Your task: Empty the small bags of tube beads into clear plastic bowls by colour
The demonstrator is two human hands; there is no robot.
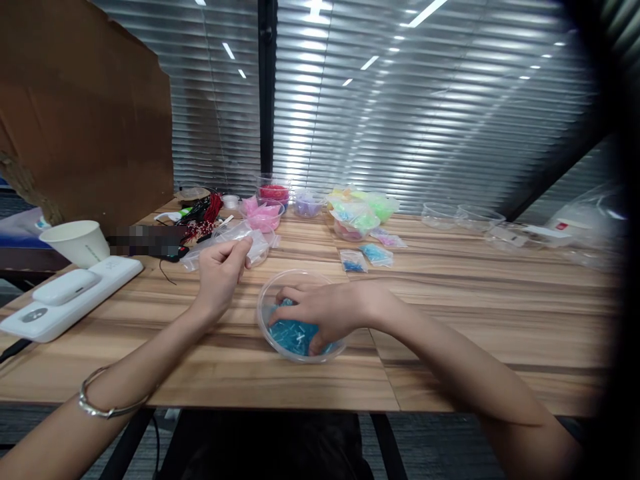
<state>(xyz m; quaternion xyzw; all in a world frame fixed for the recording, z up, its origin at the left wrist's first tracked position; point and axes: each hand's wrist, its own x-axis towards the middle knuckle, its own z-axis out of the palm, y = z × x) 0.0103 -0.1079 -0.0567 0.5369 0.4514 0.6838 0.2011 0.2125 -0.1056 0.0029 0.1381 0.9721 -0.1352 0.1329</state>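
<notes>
A round clear plastic tub (263, 319) stands in front of me, partly filled with short, shiny blue tube-like pieces (295, 335). My right hand (323, 310) reaches into it from the right, fingers apart and curved, fingertips among the blue pieces. To the left of the tub, my left hand (223, 267) is raised a little over the table with thumb and fingers pinched together. It has hold of a clear plastic bag (259, 248), which overlaps other clear bags behind it; where one bag ends is hard to see.
Small bags of blue pieces (377, 255) lie behind the tub. Farther back are a tub with pink bags (263, 215) and a heap of yellow and green bags (375, 205). A power strip (113, 272) and paper cup (77, 243) are left; clear containers (480, 217) are right.
</notes>
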